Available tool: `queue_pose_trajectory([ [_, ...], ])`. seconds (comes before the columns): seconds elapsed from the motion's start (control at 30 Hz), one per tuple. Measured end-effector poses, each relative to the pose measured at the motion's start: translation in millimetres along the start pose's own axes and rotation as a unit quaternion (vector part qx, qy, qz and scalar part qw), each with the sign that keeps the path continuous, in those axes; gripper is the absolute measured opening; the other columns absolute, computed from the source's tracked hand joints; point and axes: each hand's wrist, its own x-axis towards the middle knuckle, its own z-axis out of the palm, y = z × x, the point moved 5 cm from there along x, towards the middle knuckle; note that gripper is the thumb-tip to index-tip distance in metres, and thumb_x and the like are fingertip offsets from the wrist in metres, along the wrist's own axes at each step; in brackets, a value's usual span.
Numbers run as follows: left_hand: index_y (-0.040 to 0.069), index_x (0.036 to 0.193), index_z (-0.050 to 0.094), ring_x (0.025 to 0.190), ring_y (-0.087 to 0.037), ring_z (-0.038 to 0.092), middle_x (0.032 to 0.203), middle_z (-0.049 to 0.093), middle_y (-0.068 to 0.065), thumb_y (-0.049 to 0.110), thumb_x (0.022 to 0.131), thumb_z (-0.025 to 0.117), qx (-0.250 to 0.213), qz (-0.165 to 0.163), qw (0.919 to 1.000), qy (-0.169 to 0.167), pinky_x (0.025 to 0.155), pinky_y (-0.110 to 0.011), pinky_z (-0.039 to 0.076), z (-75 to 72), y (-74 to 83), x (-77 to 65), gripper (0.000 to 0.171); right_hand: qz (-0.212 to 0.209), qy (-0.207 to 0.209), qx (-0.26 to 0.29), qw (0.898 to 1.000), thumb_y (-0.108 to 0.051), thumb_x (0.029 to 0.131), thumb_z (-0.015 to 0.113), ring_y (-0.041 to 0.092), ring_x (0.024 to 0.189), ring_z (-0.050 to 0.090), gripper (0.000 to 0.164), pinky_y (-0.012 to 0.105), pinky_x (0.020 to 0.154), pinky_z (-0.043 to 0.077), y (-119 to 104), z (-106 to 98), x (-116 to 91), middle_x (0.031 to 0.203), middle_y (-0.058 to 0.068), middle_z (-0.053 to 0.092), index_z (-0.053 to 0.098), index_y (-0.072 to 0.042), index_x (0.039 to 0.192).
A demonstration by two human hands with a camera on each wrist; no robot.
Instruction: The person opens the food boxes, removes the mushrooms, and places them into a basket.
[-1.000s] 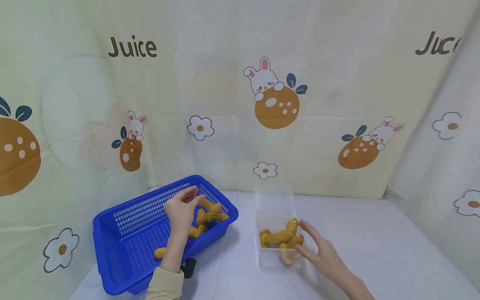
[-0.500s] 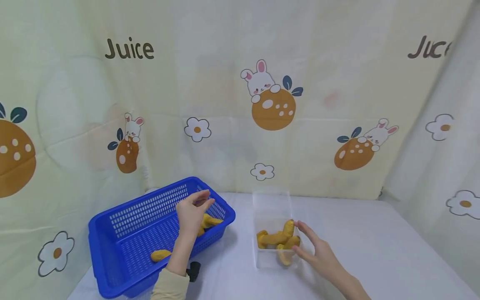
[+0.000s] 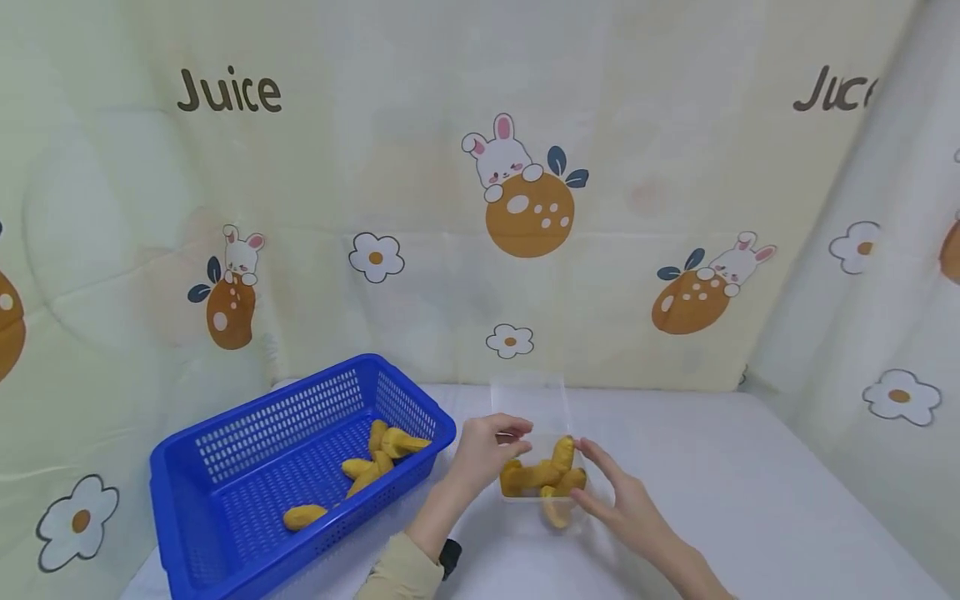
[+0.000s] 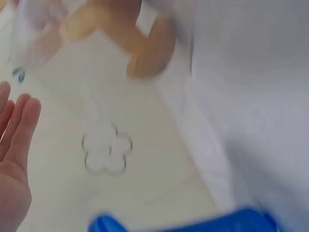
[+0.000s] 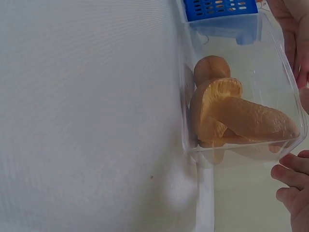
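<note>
Head view showed the left hand (image 3: 483, 454) at the left edge of a clear box (image 3: 517, 500), its thumb and fingers apart with a visible gap between them, and nothing could be seen held there. Opposite it, the right hand (image 3: 622, 504) was at the box's right side, thumb and index finger spread apart; fingertips were at or just beside the wall, though actual contact could not be told for certain.

Several yellow pieces (image 3: 536, 475), curved and blunt-ended, lay heaped inside the box. One tilted up near the right index fingertip, and another showed low through the front wall. A clear panel (image 3: 528, 404) rose at the box's far side. Right wrist view showed the heaped pieces overlapping against the see-through walls.

To the left, apart from the box, a blue basket (image 3: 180, 500) with slotted walls sat on the white surface (image 3: 712, 500). More yellow lumps (image 3: 363, 475) lay in it, mostly toward its right end. A pale sleeve (image 3: 402, 571) covered the left forearm, with a black object (image 3: 450, 558) beside it. Behind everything hung a printed cloth (image 3: 435, 325) with rabbits, oranges and flowers.
</note>
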Motion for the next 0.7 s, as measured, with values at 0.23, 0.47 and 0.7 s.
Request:
queue_pose_trajectory([
  [0.23, 0.002, 0.095, 0.068, 0.08, -0.011, 0.061, 0.09, 0.067, -0.005, 0.002, 0.073, 0.07, 0.023, -0.025, 0.9926, -0.116, 0.069, -0.013, 0.048, 48.4, -0.2, 5.6, 0.022, -0.001, -0.01, 0.018, 1.0, -0.019, 0.08, 0.067, 0.034, 0.118, 0.04, 0.068, 0.058, 0.09, 0.034, -0.8, 2.0, 1.3, 0.131, 0.012, 0.045, 0.032, -0.009, 0.137],
  [0.47, 0.004, 0.091, 0.069, 0.07, 0.001, 0.057, 0.082, 0.067, 0.002, 0.005, 0.069, 0.075, 0.087, 0.033, 0.9832, -0.157, 0.062, -0.007, 0.044, 73.6, 2.1, 6.8, 0.022, 0.014, -0.016, 0.022, 1.0, -0.021, 0.081, 0.066, 0.036, 0.119, 0.039, 0.068, 0.059, 0.09, 0.034, 0.6, 1.8, -0.5, 0.132, 0.014, 0.044, 0.031, -0.011, 0.138],
  [0.7, 0.007, 0.088, 0.071, 0.067, 0.003, 0.053, 0.077, 0.066, 0.006, 0.007, 0.069, 0.076, 0.1, 0.011, 0.9823, -0.158, 0.058, -0.008, 0.043, 80.6, 0.6, 7.3, 0.02, 0.021, -0.018, 0.024, 0.999, -0.022, 0.081, 0.066, 0.035, 0.12, 0.038, 0.067, 0.059, 0.091, 0.033, 0.3, 0.1, -0.2, 0.132, 0.013, 0.044, 0.031, -0.012, 0.138],
])
